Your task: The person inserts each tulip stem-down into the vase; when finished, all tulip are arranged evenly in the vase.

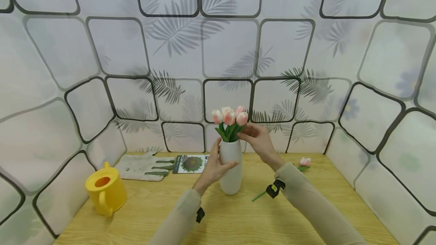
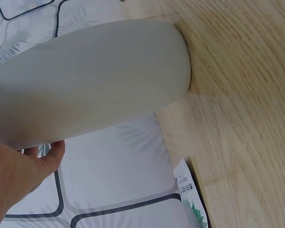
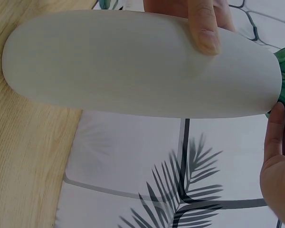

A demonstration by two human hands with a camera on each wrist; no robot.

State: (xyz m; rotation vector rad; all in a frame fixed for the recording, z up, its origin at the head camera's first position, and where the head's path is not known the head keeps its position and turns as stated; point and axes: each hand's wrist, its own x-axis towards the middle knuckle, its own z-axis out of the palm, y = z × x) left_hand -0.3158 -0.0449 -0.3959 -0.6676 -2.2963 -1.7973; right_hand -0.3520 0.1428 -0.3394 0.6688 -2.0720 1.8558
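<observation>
A white vase (image 1: pixel 231 169) stands upright on the table with several pink-and-white tulips (image 1: pixel 229 117) in it. My left hand (image 1: pixel 215 163) grips the vase's upper left side, the thumb lying across its front; in the right wrist view a finger of that hand presses the vase (image 3: pixel 142 66). At the vase's mouth, my right hand (image 1: pixel 259 141) pinches a tulip among the green leaves; its fingertips are partly hidden there. The left wrist view shows the vase (image 2: pixel 99 80) lengthwise beside the left hand (image 2: pixel 19 175). Another tulip (image 1: pixel 305 162) lies on the table, partly behind the right forearm.
A yellow watering can (image 1: pixel 106 190) stands at the left of the wooden table (image 1: pixel 163 211). Behind it lie grey gardening gloves (image 1: pixel 143 166) and a flat packet (image 1: pixel 190 164) with a green plant picture. Patterned cloth walls enclose the back and sides.
</observation>
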